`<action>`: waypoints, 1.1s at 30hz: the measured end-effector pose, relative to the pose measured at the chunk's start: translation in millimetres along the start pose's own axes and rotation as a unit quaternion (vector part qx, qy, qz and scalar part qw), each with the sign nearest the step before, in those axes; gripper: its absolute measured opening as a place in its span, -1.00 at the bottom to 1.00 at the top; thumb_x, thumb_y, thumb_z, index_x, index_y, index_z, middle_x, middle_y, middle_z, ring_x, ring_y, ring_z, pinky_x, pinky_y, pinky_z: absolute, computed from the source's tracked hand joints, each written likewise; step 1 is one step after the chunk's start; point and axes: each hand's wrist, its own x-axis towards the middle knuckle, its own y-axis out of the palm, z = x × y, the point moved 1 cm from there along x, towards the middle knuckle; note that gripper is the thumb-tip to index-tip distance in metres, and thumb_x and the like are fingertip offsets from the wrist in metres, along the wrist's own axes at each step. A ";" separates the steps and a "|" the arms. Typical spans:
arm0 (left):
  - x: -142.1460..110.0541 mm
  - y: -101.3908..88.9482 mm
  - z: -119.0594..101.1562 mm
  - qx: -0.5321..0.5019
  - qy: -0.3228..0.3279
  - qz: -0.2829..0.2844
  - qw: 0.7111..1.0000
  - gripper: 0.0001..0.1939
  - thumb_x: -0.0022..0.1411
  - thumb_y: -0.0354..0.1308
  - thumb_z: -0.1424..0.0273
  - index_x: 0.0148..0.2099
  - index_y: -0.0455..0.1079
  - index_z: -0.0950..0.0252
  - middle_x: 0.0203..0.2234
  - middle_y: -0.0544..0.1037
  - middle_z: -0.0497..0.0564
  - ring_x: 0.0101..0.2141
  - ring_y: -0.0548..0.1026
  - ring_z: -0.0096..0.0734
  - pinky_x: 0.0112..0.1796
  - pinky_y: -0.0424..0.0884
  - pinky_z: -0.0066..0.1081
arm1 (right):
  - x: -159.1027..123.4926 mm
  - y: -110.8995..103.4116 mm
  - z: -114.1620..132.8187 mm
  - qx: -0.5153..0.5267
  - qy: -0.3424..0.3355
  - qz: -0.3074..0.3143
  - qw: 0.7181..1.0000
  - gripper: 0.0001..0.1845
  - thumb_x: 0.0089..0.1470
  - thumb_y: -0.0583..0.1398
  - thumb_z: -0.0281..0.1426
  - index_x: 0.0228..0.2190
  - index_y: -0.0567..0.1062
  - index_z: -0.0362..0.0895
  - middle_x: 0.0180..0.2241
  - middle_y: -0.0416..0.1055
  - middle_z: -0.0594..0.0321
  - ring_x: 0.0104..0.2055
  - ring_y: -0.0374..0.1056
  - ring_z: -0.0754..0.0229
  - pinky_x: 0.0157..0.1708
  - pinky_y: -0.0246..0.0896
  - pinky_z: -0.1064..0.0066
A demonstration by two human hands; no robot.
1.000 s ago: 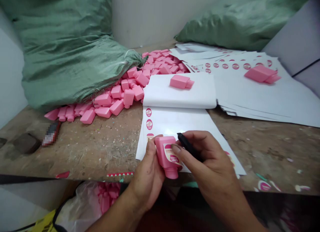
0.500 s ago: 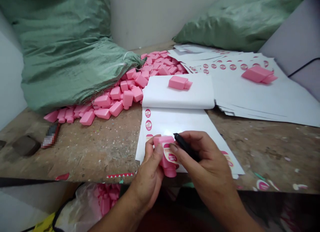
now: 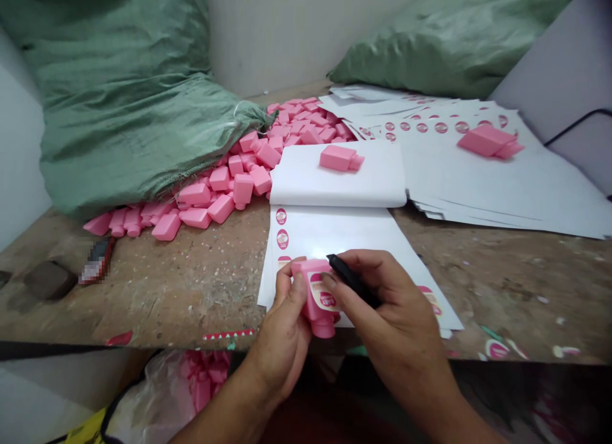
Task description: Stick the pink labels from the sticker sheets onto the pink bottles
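Observation:
My left hand (image 3: 283,342) is closed around a small pink plastic bottle (image 3: 323,328), its neck tilted down toward me. On the bottle's face lies a label (image 3: 324,299) with pink and white print. The thumb of my right hand (image 3: 404,320) presses on that label near its upper right. Inside the same hand sits a black pen-shaped tool (image 3: 352,282), tip pointing up and left; its exact kind is unclear. Beneath both hands is a sticker sheet (image 3: 335,230) with labels along its sides, its far part folded over.
Loose pink bottles (image 3: 220,178) spill from a green sack (image 3: 138,132) at the left. Single bottles lie on the folded sheet and on the sheet stack (image 3: 468,189) at the right. A dark block (image 3: 50,279) rests at the left. Below the table edge is a bag (image 3: 153,399) with pink pieces.
The label now lies flatter on the bottle, and more of its print shows. My right thumb still presses on it. The whole view has shifted slightly.

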 end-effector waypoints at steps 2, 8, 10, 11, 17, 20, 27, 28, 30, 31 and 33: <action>-0.9 0.1 -0.1 0.001 0.000 0.002 1.000 -0.72 0.36 0.09 0.20 0.04 0.30 0.20 -0.02 0.49 0.04 0.06 0.42 -0.28 0.12 0.22 -0.28 | -1.0 0.2 0.0 -0.007 -0.006 0.002 1.000 -0.91 0.08 0.25 -0.34 -0.31 0.47 -0.02 -0.42 0.50 0.33 -0.40 0.42 0.19 -0.39 0.32 0.38; -2.8 1.1 -0.7 0.032 -0.017 0.012 0.999 -0.63 0.26 0.22 0.34 0.08 0.24 0.18 -0.09 0.51 0.03 0.03 0.44 -0.27 0.07 0.26 -0.27 | -4.5 2.0 -3.4 -0.092 -0.057 -0.008 0.994 -0.92 0.13 0.21 -0.35 -0.27 0.47 -0.01 -0.38 0.53 0.32 -0.38 0.44 0.17 -0.39 0.30 0.37; -2.6 1.1 -0.3 0.042 -0.008 0.013 0.999 -0.66 0.25 0.21 0.38 0.04 0.25 0.20 -0.11 0.51 0.03 0.00 0.45 -0.29 0.05 0.28 -0.30 | -4.8 1.0 -6.1 -0.167 -0.106 -0.011 0.980 -0.89 0.14 0.21 -0.34 -0.24 0.49 -0.01 -0.37 0.55 0.29 -0.40 0.42 0.15 -0.41 0.26 0.35; -2.5 0.8 -0.1 0.046 -0.004 0.011 0.999 -0.67 0.24 0.20 0.41 0.03 0.25 0.21 -0.12 0.51 0.02 -0.01 0.45 -0.30 0.03 0.28 -0.31 | -4.6 -0.5 -7.6 -0.201 -0.132 -0.011 0.971 -0.87 0.15 0.20 -0.34 -0.23 0.50 0.00 -0.36 0.56 0.27 -0.41 0.41 0.14 -0.41 0.25 0.33; -6.3 -2.1 1.0 0.089 -0.047 -0.018 0.995 -0.53 0.13 0.28 0.47 0.05 0.21 0.22 -0.13 0.49 0.03 -0.17 0.48 -0.37 -0.19 0.37 -0.38 | 3.5 -21.0 -10.8 -0.172 -0.093 -0.026 0.980 -0.89 0.10 0.24 -0.26 -0.32 0.48 -0.02 -0.32 0.54 0.22 -0.33 0.44 0.09 -0.39 0.27 0.32; -10.8 -2.3 -0.2 0.069 -0.066 0.002 0.995 -0.45 0.04 0.31 0.55 0.06 0.21 0.23 -0.14 0.48 0.02 -0.19 0.47 -0.42 -0.21 0.38 -0.42 | 7.3 -20.1 -7.4 -0.067 0.003 0.074 0.995 -0.84 0.00 0.30 -0.28 -0.44 0.41 -0.03 -0.53 0.39 0.37 -0.50 0.32 0.21 -0.53 0.18 0.41; -18.1 -10.0 -6.8 0.055 -0.129 0.020 0.990 -0.32 -0.08 0.39 0.59 0.08 0.23 0.22 -0.08 0.49 0.07 -0.11 0.52 -0.29 -0.18 0.46 -0.35 | 15.5 -6.3 -15.6 0.059 0.026 0.064 0.996 -0.75 -0.07 0.31 -0.25 -0.53 0.35 -0.06 -0.56 0.23 0.43 -0.50 0.17 0.29 -0.49 0.12 0.45; -18.1 -13.3 -7.5 0.050 -0.134 0.019 0.989 -0.33 -0.07 0.40 0.54 0.08 0.24 0.23 -0.06 0.49 0.09 -0.11 0.53 -0.25 -0.18 0.47 -0.31 | 15.7 -6.2 -18.3 0.058 0.024 0.056 0.996 -0.75 -0.07 0.32 -0.26 -0.52 0.36 -0.07 -0.55 0.24 0.42 -0.48 0.18 0.29 -0.47 0.12 0.45; -19.8 -24.5 -11.4 0.040 -0.130 0.010 0.991 -0.40 0.00 0.41 0.36 0.05 0.25 0.25 -0.06 0.50 0.14 -0.16 0.55 -0.21 -0.19 0.48 -0.26 | 15.1 -6.8 -23.1 0.050 0.029 0.053 0.997 -0.75 -0.08 0.34 -0.24 -0.51 0.38 -0.06 -0.54 0.26 0.41 -0.47 0.18 0.28 -0.44 0.11 0.44; -22.7 -33.1 -15.7 0.042 -0.122 0.002 0.992 -0.43 0.04 0.39 0.25 0.04 0.25 0.25 -0.06 0.52 0.15 -0.18 0.56 -0.19 -0.20 0.48 -0.23 | 14.7 -7.4 -25.1 0.042 0.031 0.054 0.997 -0.74 -0.09 0.34 -0.22 -0.51 0.38 -0.06 -0.53 0.27 0.40 -0.46 0.19 0.27 -0.44 0.11 0.43; -35.4 -56.5 -31.6 0.087 -0.108 -0.021 0.990 -0.46 0.11 0.31 0.09 0.03 0.27 0.23 -0.09 0.55 0.15 -0.21 0.57 -0.19 -0.18 0.47 -0.21 | 14.6 -9.5 -28.3 0.019 0.037 0.054 0.998 -0.71 -0.12 0.35 -0.16 -0.50 0.41 -0.05 -0.52 0.30 0.38 -0.45 0.22 0.24 -0.43 0.12 0.41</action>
